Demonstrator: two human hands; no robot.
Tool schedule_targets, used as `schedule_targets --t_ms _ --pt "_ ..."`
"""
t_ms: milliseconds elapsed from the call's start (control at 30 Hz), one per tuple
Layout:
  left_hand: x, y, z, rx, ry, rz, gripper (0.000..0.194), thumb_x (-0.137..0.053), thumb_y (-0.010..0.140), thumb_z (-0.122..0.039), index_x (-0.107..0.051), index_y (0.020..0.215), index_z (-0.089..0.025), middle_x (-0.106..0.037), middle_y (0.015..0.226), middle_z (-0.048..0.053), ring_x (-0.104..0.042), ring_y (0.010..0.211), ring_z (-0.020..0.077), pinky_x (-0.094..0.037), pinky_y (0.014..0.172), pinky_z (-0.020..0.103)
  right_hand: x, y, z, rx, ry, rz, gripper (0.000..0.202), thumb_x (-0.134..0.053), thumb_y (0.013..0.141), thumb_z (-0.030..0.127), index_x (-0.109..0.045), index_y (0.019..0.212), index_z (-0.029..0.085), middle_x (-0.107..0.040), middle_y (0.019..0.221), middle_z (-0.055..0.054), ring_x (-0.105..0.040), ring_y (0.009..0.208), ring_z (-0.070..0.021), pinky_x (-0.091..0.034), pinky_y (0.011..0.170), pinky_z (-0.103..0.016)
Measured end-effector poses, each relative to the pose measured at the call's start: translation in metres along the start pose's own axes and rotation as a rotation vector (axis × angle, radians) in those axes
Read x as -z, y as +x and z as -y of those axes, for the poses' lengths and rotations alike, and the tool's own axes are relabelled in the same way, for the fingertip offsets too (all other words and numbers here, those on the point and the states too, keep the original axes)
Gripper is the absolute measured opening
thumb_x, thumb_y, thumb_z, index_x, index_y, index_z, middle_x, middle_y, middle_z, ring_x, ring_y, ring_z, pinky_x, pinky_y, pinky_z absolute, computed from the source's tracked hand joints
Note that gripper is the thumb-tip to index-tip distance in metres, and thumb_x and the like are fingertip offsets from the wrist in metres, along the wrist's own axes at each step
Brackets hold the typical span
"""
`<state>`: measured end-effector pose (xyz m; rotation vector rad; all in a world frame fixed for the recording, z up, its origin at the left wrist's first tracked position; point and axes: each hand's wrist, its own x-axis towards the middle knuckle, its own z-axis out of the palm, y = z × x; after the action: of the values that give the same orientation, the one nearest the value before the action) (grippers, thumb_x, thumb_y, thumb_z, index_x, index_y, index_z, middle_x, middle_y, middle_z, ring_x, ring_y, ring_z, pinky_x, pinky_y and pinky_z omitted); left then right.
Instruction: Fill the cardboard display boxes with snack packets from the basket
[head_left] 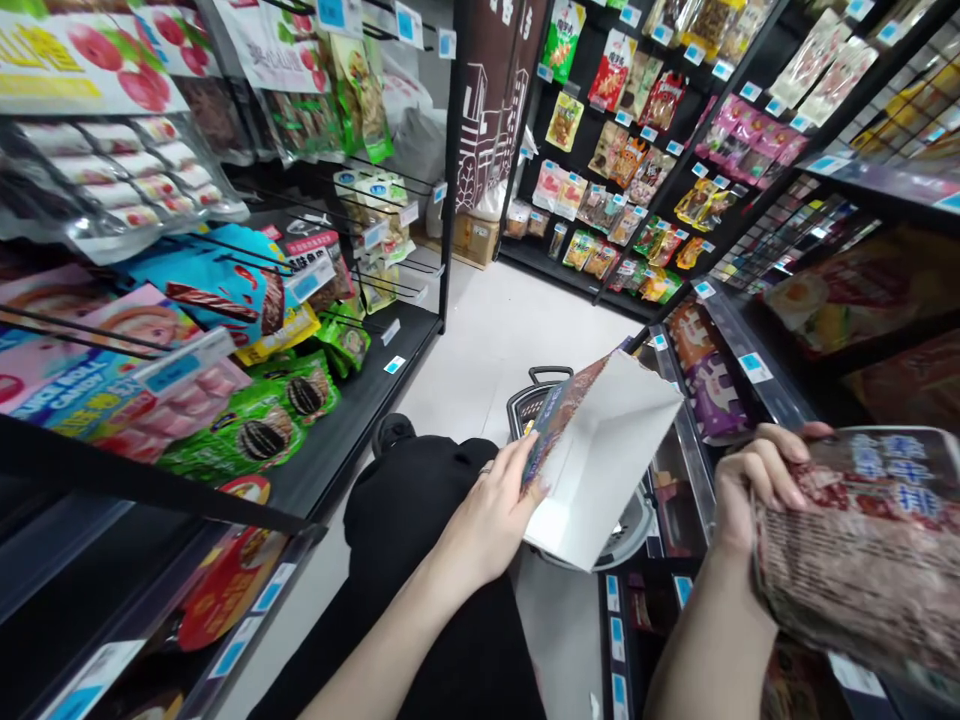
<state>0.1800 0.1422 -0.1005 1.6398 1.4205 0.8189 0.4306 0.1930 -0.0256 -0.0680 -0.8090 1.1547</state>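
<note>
Between the thumb and fingers of my left hand (499,500) is the edge of an open cardboard box (611,440), tilted, its white inside facing me and looking bare. Behind and below the box, a grey shopping basket (637,530) stands on the floor, partly covered by it. At the right, my right hand (765,480) grips a flat packet (862,540) by its left side. The packet has a brown printed face with large pale blue characters and is somewhat blurred. It is held in front of the right shelf.
Left shelves hold hanging snack bags (285,130), green packets (262,420) and price tags. A dark shelf edge (709,390) runs close along the right. Across the pale floor (517,310) stands a rack of hanging snacks (615,150), with a carton (474,238) beside it.
</note>
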Motion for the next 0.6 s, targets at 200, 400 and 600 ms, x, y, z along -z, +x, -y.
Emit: schedule_targets --t_ms 200,400,600 --pt "0.000 0.001 0.001 0.003 -0.063 -0.022 0.060 -0.030 0.095 -0.048 -0.029 0.146 -0.018 -0.034 0.151 0.010 -0.030 0.140 0.0253 -0.022 0.117 0.046 0.075 -0.017 0.008 -0.262 -0.321 -0.125 0.036 -0.022 0.097 0.029 -0.056 0.110 0.029 -0.038 0.074 0.003 -0.025 0.040 -0.0055 -0.026 0.037 -0.025" --pt "-0.001 0.004 0.008 0.031 -0.310 -0.177 0.067 -0.030 0.093 -0.060 -0.029 0.146 -0.018 -0.035 0.150 0.011 -0.029 0.141 0.0235 -0.021 0.118 0.042 0.172 -0.057 0.011 -0.127 -1.536 -0.646 0.041 -0.049 0.080 0.053 -0.054 0.100 0.017 -0.053 0.077 -0.001 -0.051 0.065 -0.0161 -0.043 0.064 -0.033" --pt "-0.003 0.004 0.011 0.017 -0.383 -0.262 0.069 -0.033 0.091 -0.064 -0.033 0.145 -0.021 -0.037 0.150 0.008 -0.028 0.141 0.0237 -0.019 0.119 0.040 0.225 -0.104 -0.022 -0.492 -1.979 -0.583 0.030 -0.055 0.088 0.043 -0.060 0.090 0.014 -0.061 0.083 -0.003 -0.059 0.076 -0.0163 -0.048 0.076 -0.036"
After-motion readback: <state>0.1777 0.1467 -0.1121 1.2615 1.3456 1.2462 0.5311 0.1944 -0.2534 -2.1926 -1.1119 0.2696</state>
